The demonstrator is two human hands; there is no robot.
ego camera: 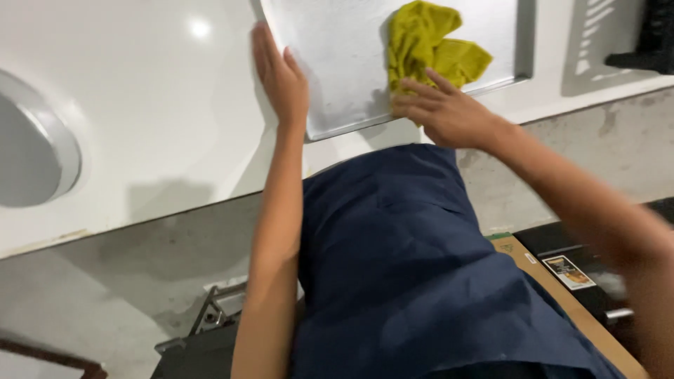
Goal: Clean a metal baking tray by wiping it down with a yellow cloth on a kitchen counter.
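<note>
Head view, one metal tray (337,63), left hand (283,77) flat on it, right hand (442,112) pressing one yellow cloth (428,45)

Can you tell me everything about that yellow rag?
The yellow rag is a soft, crumpled cloth, mustard-green in colour and bunched into folds, not spread flat. It lies on a flat, grey metal tray on the white counter, near the tray's front edge. The right hand presses on its lower end with spread fingers. The left hand rests flat on the tray's left edge, away from the rag.
</note>
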